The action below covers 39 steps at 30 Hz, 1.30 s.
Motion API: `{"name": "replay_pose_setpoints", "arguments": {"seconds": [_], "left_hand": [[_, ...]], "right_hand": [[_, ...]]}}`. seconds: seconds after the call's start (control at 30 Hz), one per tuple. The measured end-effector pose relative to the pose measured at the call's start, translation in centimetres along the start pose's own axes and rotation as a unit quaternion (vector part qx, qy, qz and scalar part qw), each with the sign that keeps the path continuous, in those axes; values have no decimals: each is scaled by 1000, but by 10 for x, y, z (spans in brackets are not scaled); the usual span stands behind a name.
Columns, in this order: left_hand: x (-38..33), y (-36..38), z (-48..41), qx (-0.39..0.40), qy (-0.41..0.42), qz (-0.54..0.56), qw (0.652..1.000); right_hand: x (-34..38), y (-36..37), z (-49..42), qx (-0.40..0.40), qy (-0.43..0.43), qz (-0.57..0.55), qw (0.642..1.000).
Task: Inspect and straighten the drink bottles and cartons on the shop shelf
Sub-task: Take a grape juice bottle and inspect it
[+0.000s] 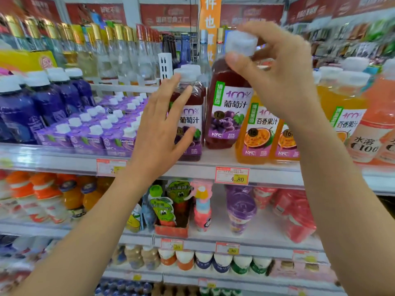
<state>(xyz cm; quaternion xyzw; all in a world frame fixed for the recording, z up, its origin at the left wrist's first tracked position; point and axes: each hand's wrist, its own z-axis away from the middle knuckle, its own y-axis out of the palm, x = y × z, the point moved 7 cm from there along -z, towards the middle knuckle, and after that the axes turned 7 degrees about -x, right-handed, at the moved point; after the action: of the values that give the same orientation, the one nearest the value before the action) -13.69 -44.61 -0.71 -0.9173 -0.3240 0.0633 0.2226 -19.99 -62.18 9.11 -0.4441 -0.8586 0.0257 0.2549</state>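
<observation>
Our right hand (pixel 277 82) pinches the white cap (pixel 242 42) of the grape juice bottle (pixel 226 107), which is above the price tag (pixel 232 175). Our left hand (pixel 158 133), fingers straight and wide, touches a second grape bottle (pixel 192 116) up-left of this tag.

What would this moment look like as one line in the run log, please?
right hand: pinches white cap of rear grape juice bottle | left hand: open, over front grape juice bottle

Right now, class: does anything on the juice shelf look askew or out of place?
Yes. The grape juice bottle that the right hand pinches by its cap leans, top to the right, while the neighbouring grape bottle touched by the left hand stands upright.
</observation>
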Motion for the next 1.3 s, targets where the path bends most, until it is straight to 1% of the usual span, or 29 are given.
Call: {"name": "replay_pose_setpoints", "arguments": {"seconds": [0.13,0.27,0.3,0.4,0.43,0.6,0.77,0.83,0.9,0.97,1.07,1.17,1.3], "left_hand": [[1,0,0,-5,-2,8,1000],[2,0,0,-11,-11,13,1000],[2,-1,0,-13,-11,13,1000],[0,0,-3,-21,-6,20,1000],[-2,-1,-5,-24,-3,22,999],[-6,-3,-20,-32,15,30,999],[-9,-1,-36,-22,33,22,999],[-10,1,-39,-13,38,20,999],[-11,4,-40,-8,45,21,999],[-12,6,-41,-7,47,24,999],[-13,8,-42,-10,49,21,999],[-14,9,-43,-14,51,19,998],[-14,9,-43,-13,48,21,999]], "right_hand": [[-6,23,10,47,-2,58,997],[-8,30,16,85,-6,151,985],[-8,29,16,86,-13,166,982],[-2,25,8,88,-69,248,962],[-1,25,5,98,-76,256,959],[-10,27,-11,179,-28,185,966],[-15,24,-52,176,8,147,973],[-21,33,-66,227,31,164,960],[-32,48,-69,318,50,207,924],[-43,60,-72,376,63,232,895],[-48,70,-78,401,80,224,885],[-50,76,-79,439,85,225,866],[-53,78,-79,438,94,201,871]]}}
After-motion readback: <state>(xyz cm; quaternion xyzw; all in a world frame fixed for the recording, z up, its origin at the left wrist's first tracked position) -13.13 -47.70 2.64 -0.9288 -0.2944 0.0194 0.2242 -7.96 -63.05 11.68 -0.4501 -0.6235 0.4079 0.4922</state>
